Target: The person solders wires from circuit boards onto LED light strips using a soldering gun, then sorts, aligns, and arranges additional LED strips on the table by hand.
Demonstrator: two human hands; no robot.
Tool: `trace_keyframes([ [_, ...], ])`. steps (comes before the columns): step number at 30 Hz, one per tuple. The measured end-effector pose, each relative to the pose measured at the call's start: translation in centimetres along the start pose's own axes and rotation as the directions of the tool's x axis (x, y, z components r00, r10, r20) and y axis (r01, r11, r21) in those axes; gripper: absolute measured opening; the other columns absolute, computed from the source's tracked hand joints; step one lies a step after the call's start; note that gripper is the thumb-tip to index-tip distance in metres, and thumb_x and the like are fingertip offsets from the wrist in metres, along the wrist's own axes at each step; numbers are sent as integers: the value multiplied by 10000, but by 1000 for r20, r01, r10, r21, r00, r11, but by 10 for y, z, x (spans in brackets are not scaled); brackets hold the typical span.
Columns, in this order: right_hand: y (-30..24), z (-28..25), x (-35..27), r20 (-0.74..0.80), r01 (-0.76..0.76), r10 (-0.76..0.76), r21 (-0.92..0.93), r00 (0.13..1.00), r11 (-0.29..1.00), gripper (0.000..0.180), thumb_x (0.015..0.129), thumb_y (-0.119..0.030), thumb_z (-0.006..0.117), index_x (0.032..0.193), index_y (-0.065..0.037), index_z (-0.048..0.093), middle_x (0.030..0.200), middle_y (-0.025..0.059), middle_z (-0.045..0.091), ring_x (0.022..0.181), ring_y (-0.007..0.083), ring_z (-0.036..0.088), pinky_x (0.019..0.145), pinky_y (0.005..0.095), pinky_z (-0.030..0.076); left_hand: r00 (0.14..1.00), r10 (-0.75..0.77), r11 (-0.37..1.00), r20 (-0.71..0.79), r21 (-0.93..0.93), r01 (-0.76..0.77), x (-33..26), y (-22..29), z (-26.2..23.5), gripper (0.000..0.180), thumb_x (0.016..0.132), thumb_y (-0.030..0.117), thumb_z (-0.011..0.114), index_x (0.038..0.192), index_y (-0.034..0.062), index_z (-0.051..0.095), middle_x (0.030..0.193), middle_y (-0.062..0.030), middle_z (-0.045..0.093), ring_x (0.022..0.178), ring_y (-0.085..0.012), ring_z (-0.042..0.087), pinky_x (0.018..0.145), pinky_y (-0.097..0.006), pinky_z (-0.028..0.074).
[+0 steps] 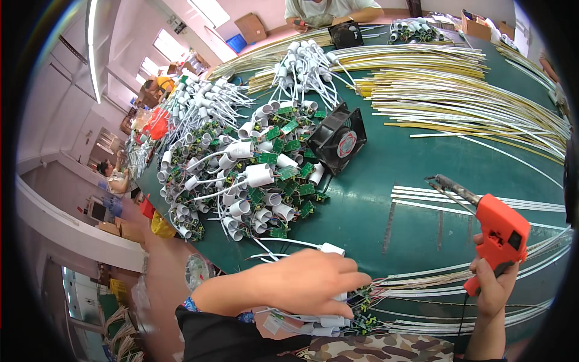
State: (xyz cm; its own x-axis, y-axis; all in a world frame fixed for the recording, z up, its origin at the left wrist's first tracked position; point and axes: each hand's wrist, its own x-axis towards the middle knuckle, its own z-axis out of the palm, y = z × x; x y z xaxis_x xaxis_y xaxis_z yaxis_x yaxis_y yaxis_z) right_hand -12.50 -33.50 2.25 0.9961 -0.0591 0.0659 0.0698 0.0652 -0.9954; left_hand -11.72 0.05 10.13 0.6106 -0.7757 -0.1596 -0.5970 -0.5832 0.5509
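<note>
My right hand point(496, 285) grips a red soldering gun point(502, 232) by its handle, its metal tip pointing up and to the left above the green table. Near the front edge, my left hand point(307, 280) is bent round a white plastic cylinder point(341, 297), which shows between thumb and fingers. Small circuit boards with thin wires point(365, 301) lie just beyond those fingertips, joined to long white strips point(422, 289). More white cylinders with cables point(325, 330) rest below this hand. Another white cylinder point(332, 248) lies just above it.
A large heap of white cylinders with green circuit boards point(259, 175) covers the left of the table point(362, 211). Beside it stands a black fan point(339, 140). Bundles of white and yellow strips point(458, 99) lie at the far right. A person point(332, 12) sits across the table.
</note>
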Motion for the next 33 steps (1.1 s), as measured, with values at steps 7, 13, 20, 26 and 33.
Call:
trace_keyframes([
  [7,-2,2,0,37,-60,57,83,998,995,602,805,20,599,1378,26,414,1190,161,626,804,129,602,710,275,515,784,-196,679,-589,495,542,-1,-72,-49,327,768,214,759,1052,86,659,928,-93,646,955,-309,616,841,-414,482],
  [13,-2,5,3,81,-104,97,76,992,992,580,797,-2,598,1356,20,445,1202,145,615,1083,193,594,950,356,464,860,-411,485,-304,726,488,-3,-102,-53,234,810,116,678,1042,86,669,961,-76,670,954,-277,633,828,-428,466],
  [20,-8,3,6,74,-93,90,47,993,995,563,798,-24,606,1341,31,469,1205,143,620,1126,206,590,1000,374,434,779,-517,492,-354,622,609,10,-67,-69,295,778,20,627,1072,40,642,1006,-144,673,886,-358,652,776,-463,512],
  [26,-11,5,6,80,-80,76,39,994,996,526,802,-40,617,1310,37,505,1191,142,632,1104,200,602,981,367,449,800,-419,727,-430,369,579,-3,-64,-82,304,837,61,634,1139,35,641,985,-184,690,888,-378,659,785,-428,516],
  [33,-4,0,6,105,3,-3,-1,994,1000,575,811,-32,620,1358,20,451,1192,160,619,931,149,612,746,283,539,707,-298,700,-642,357,619,-6,-76,-86,195,857,58,626,1043,13,666,985,-175,693,882,-359,667,783,-413,523],
])
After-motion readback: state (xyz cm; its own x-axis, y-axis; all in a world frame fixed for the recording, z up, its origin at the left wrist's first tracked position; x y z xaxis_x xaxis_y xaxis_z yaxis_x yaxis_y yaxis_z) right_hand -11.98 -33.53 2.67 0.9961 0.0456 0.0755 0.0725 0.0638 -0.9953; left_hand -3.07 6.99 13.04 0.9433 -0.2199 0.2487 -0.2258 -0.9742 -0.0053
